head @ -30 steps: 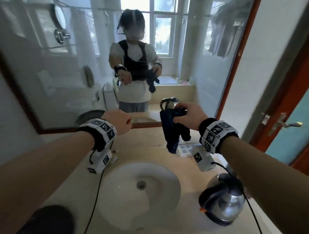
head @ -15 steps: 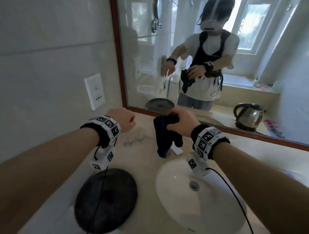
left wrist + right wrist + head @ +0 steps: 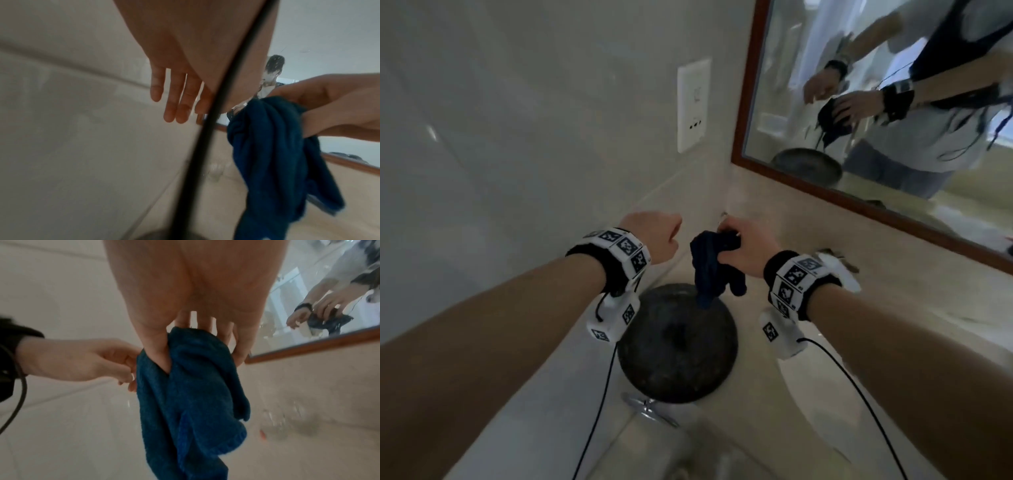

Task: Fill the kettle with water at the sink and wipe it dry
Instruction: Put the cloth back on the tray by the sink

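Head view: right hand (image 3: pixel 746 246) fingers curl round the cloth (image 3: pixel 714 267) above the base (image 3: pixel 676 346); left hand (image 3: pixel 657 236) fingers relaxed, empty. Kettle unseen; wiping progress cannot be judged.

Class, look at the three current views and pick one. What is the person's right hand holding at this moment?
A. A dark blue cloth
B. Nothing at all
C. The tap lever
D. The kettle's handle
A. The right hand has its fingers and thumb closed round a bunched dark blue cloth, which hangs down above the dark round base on the counter; the right wrist view shows the same grip, and the left hand holds nothing.
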Tool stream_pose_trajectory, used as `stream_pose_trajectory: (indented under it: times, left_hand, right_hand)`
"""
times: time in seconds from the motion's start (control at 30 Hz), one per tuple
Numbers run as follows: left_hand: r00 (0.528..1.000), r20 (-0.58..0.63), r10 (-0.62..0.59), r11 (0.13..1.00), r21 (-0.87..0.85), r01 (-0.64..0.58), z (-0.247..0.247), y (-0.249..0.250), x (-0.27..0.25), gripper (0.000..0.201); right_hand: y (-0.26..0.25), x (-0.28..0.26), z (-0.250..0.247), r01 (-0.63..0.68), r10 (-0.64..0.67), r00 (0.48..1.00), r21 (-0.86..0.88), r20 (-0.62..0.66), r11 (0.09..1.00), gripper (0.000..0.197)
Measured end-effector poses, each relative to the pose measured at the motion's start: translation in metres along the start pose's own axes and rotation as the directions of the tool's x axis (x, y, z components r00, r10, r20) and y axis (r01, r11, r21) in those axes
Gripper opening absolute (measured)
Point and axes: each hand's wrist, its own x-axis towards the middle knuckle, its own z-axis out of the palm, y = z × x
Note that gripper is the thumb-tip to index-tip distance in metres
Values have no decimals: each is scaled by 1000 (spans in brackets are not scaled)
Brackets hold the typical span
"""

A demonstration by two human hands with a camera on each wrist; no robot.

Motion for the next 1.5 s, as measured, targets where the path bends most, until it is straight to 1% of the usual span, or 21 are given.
stream_pose_trajectory:
  times: [0.07,0.13,0.23,0.33,0.4,0.47,0.53,0.6,0.67,0.73,0.87,1.0,1.13,1.23,1.37,1.43,1.5]
  left_hand:
    - [998,58,-4,1000,-30,5,31,-5,-6,13]
    - [995,95,2,998,-62,4,67,-9,-13,12]
    - [990,140,-19,994,-101,34,118,-19,-27,13]
    - [976,215,-24,993,-104,47,149,-31,-38,13]
    - [963,269,-30,993,-99,59,158,-37,-43,14]
    - [954,297,-28,994,-95,58,162,-41,-46,14]
    - [952,307,-16,994,-100,49,163,-43,-45,12]
    - [951,310,-11,994,-100,44,159,-42,-41,14]
    - [959,285,8,994,-107,24,149,-37,-33,13]
    - [967,253,39,992,-123,-8,132,-26,-21,11]
    - [977,175,120,992,-61,-111,78,9,11,13]
    - [975,77,209,977,37,-212,5,62,44,11]
    - [949,-15,316,942,128,-311,-72,127,65,14]
    - [908,-98,406,906,170,-387,-114,176,75,14]
    - [857,-93,507,855,183,-486,-145,248,74,17]
    - [827,-108,551,825,220,-521,-151,282,68,15]
    - [800,-112,589,798,238,-554,-151,311,61,20]
  right_hand:
    - [7,7,37,-19,20,999,-4,50,1000,32]
    - [16,12,74,-36,39,994,-33,98,999,35]
    - [32,17,129,-65,73,981,-49,178,997,35]
    - [44,21,173,-74,87,967,-62,240,995,34]
    - [48,20,191,-85,104,956,-79,275,993,35]
    - [49,20,201,-95,115,949,-84,294,992,36]
    - [48,19,202,-95,117,938,-82,327,992,40]
    - [44,19,194,-93,118,923,-86,366,992,48]
    - [40,18,176,-109,134,924,-89,358,990,57]
    - [40,17,147,-124,141,945,-75,294,989,57]
    - [48,11,66,-152,162,981,-105,103,983,48]
    - [57,-9,-37,-217,201,974,-170,-107,961,43]
    - [62,-52,-134,-292,217,927,-226,-305,929,37]
    - [67,-92,-188,-339,226,882,-221,-414,915,36]
    - [83,-149,-235,-440,298,796,-166,-527,883,33]
    - [92,-177,-248,-481,332,753,-131,-568,867,30]
    - [104,-203,-256,-510,355,723,-110,-593,853,28]
